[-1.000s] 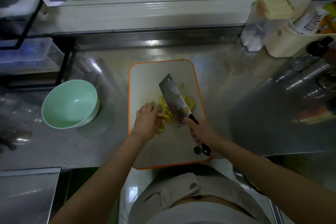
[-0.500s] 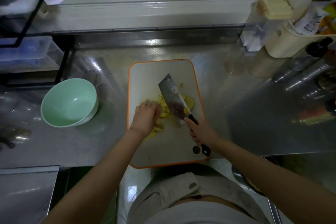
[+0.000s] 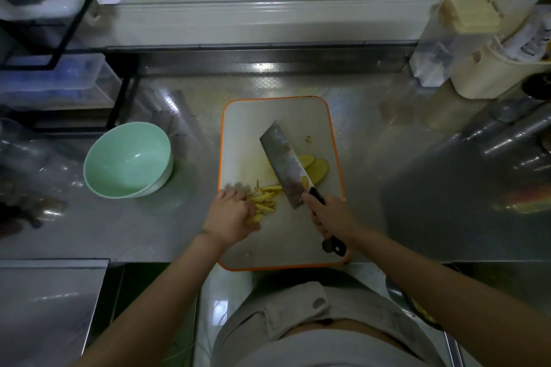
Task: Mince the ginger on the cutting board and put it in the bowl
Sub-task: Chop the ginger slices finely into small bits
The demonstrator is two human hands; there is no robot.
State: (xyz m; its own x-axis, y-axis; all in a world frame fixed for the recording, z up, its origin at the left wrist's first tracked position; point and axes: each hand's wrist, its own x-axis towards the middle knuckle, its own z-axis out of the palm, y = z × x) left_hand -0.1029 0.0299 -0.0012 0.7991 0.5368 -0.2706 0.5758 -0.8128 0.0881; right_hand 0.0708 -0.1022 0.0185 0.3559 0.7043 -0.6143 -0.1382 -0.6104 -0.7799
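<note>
Orange-rimmed board (image 3: 268,122) lies mid-counter, seen from the head camera. The right hand (image 3: 331,214) has its fingers wrapped round the handle of the cleaver (image 3: 283,164), whose blade slants across the board much where it was a second ago. The left hand (image 3: 229,214) has slid nearer and leftward, dragging ginger strips (image 3: 264,202) along. It touches them, but its fingertips are blurred, so whether they pinch or merely press cannot be told. Uncut ginger slices (image 3: 314,168) wait right of the blade. The bowl (image 3: 125,158), left of the board, holds nothing. The strips look gathered for cross-chopping, so mincing seems only partway done
</note>
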